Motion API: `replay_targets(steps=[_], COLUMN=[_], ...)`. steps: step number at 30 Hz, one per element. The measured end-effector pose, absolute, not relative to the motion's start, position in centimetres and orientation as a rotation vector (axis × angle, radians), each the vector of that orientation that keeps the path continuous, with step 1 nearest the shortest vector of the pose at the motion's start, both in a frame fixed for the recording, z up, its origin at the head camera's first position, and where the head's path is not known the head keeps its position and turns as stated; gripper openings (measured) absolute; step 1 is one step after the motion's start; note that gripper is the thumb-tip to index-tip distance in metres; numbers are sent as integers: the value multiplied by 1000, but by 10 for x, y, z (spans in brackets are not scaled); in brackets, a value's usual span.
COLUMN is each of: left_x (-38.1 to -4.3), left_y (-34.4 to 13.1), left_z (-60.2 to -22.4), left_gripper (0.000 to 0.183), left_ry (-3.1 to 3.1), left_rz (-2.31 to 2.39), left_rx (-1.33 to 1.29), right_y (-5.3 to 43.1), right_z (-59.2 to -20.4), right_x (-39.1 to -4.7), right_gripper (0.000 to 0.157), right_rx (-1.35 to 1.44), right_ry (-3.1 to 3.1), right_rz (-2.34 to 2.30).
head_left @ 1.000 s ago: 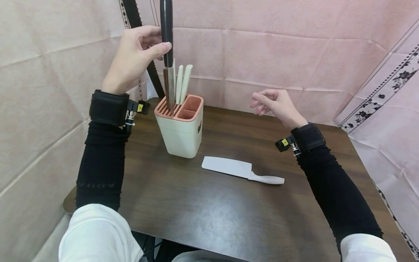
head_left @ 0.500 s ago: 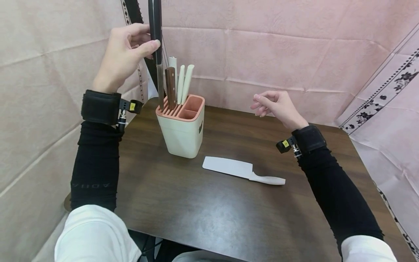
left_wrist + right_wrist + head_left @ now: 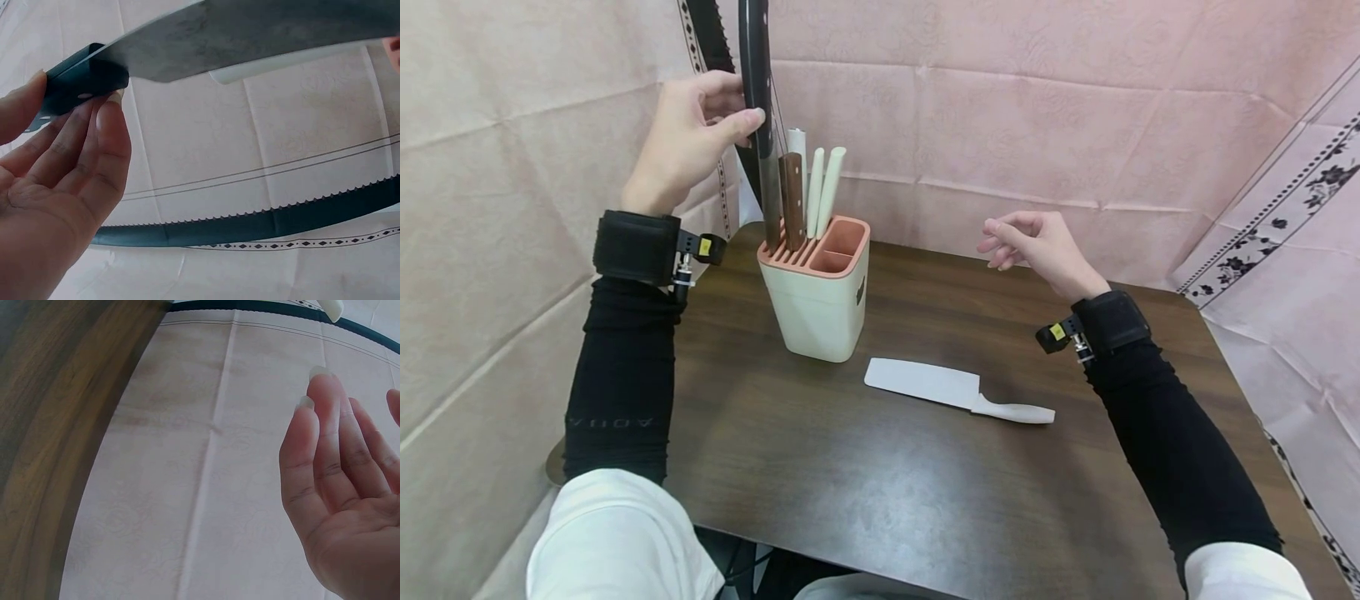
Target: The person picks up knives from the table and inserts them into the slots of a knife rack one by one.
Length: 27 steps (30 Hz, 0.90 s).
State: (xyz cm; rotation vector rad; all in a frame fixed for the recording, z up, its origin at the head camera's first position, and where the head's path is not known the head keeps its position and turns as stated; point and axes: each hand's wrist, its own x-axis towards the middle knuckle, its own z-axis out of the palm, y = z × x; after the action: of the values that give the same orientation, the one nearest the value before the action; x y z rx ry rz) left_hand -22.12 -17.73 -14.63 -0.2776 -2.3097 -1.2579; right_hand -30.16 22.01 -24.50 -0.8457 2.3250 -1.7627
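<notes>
My left hand (image 3: 681, 137) pinches the black handle of a kitchen knife (image 3: 755, 75) between thumb and fingers. The knife stands upright, its blade (image 3: 250, 47) pointing down with the tip at the leftmost slots of a cream knife block (image 3: 816, 312) with an orange top. How deep the tip sits is hard to see. Beside it in the block stand a brown-handled knife (image 3: 792, 200) and several white-handled tools (image 3: 827, 192). My right hand (image 3: 1037, 250) hovers over the table's back right, fingers loosely bent, holding nothing. In the right wrist view its palm (image 3: 356, 531) shows bare.
A white cleaver (image 3: 925, 383) lies flat on the dark wooden table (image 3: 865, 475), handle to the right. The block's right side has two square compartments. Pink cloth (image 3: 1000, 125) hangs behind the table and at both sides.
My left hand has moved the black-handled knife left, from in front of the brown handle to the block's left end, and then slightly down. My right hand has barely moved.
</notes>
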Motion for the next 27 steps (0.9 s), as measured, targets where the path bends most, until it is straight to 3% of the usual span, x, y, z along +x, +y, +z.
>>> replay_targets(steps=[14,27], left_x=[-225,-236], left_y=[-192,-199], left_z=[-161,-181], left_gripper=[57,46], left_ry=[-2560,-2737], left_rz=[-1101,-1057], left_rx=[-173,-274], right_y=[223,227], right_z=[-249,-252], right_x=[-303,-303], right_gripper=[22,22], right_rx=[-848,-868], right_ry=[2350,2377], right_rz=[-1739,-1733])
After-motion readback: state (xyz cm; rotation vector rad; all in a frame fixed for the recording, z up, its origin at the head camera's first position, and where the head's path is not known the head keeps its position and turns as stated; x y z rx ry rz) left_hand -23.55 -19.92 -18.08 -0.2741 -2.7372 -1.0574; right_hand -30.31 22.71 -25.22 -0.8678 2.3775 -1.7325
